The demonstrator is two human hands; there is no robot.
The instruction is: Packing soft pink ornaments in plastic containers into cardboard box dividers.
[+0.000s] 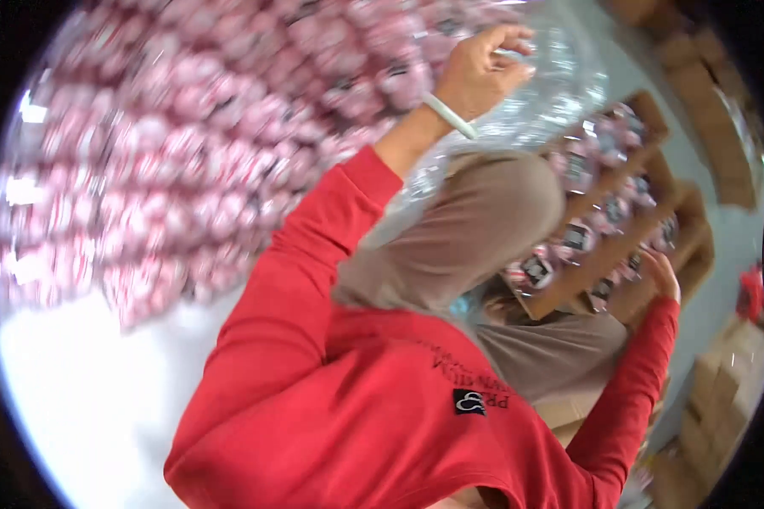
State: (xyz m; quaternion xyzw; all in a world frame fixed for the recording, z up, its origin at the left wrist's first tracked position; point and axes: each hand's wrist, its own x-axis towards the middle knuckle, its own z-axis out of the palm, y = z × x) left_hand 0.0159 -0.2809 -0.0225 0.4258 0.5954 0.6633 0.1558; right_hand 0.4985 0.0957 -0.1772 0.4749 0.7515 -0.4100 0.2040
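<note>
My left hand (pixel 487 75) is raised over a crumpled sheet of clear plastic (pixel 560 81). Its fingers are bent, with a gap between them and the thumb, and I see nothing held. A pale band (pixel 450 115) circles that wrist. Down at the right, my right hand (pixel 660 276) lies at the edge of an open cardboard box (pixel 696 233), fingers mostly stretched out beside pink-and-black packs; motion blur hides whether they touch one. Brown cardboard strips (pixel 603 263) split the box into rows of small pink packs (pixel 579 237).
A large mass of pink, shiny wrapped packs (pixel 229 136) fills the left and upper left. A white surface (pixel 76 382) shows below it. My bent knee (pixel 501 199) stands between the packs and the box. More cardboard boxes (pixel 713 119) line the right side, with a red thing (pixel 750 293) near them.
</note>
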